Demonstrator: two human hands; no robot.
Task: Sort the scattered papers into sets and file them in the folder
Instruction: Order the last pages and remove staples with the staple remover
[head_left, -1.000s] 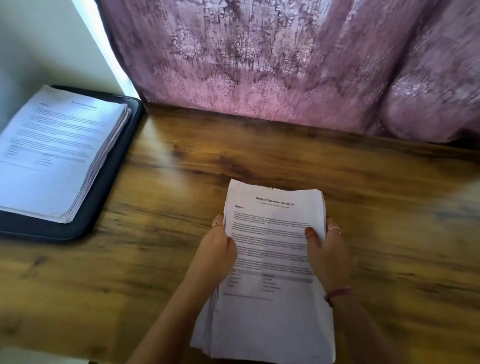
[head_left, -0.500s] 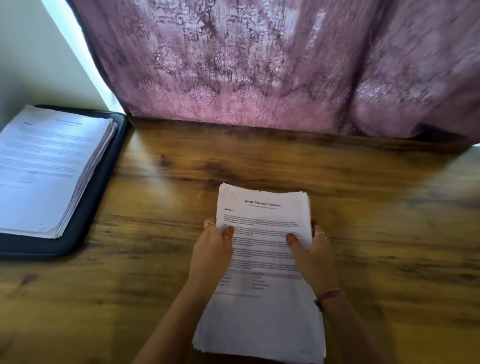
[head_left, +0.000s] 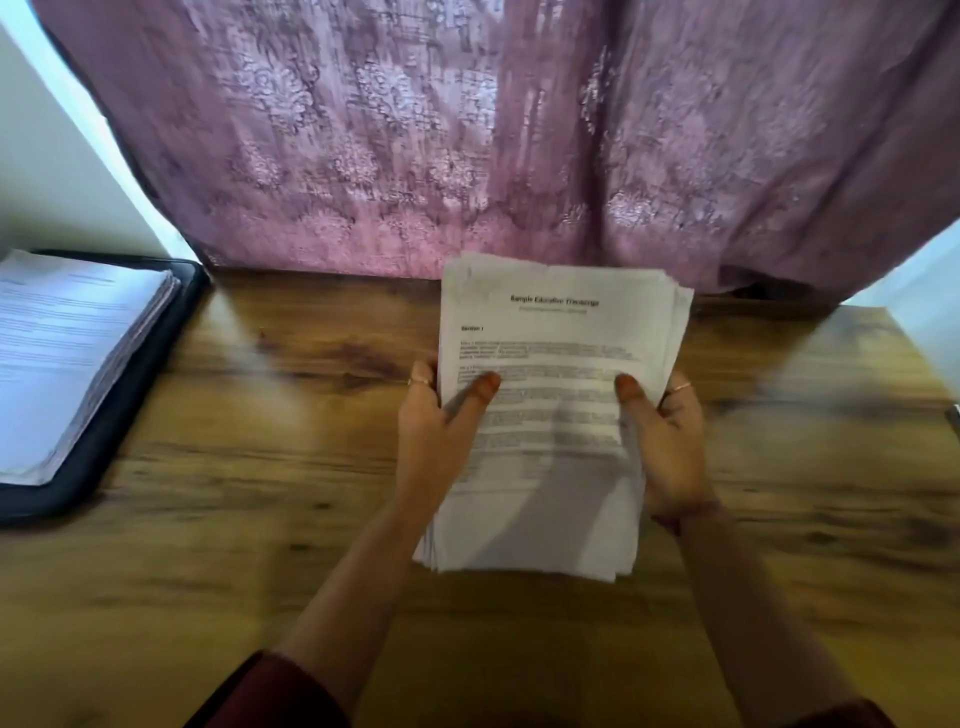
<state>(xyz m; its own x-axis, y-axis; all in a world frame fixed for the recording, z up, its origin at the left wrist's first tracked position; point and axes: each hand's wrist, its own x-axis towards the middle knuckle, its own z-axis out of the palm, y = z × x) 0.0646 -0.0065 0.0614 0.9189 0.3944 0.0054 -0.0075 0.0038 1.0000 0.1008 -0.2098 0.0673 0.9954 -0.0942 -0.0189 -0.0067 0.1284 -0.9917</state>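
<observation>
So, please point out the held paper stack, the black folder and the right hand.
held paper stack (head_left: 558, 332), head view, printed top sheet.
black folder (head_left: 111, 415), head view, right border.
right hand (head_left: 670, 447), head view, its back.

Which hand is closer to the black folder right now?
Left. The left hand grips the held stack's near side to the folder; the right hand grips the far side.

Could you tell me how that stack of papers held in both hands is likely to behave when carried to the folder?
The stack of papers looks floppy. Its sheets are fanned at the top right corner, so they may slide apart unless the left hand and right hand keep gripping both sides.
</observation>
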